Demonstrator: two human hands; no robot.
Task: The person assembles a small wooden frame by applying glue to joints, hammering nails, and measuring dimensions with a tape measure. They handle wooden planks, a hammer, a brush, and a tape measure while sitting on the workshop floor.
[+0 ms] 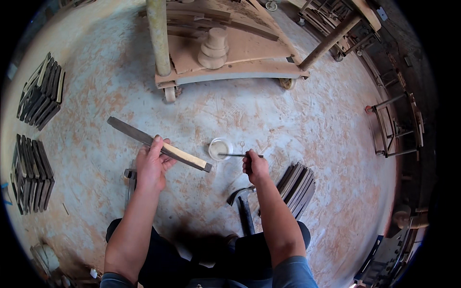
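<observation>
Head view: my left hand (152, 165) is clamped around a wood slat (158, 144), held mid-length, dark end up-left, pale end toward a small dish (220, 148) on the floor (312, 120). Right hand (254, 165) is closed on a thin stick (237, 154), tip at the dish rim. Hammer (242, 204) lies between my forearms. Slat stack (296, 185) sits just right of my right arm, two more stacks (36, 134) at the far left edge. Cart (230, 57) ahead; open floor between it and the dish.
</observation>
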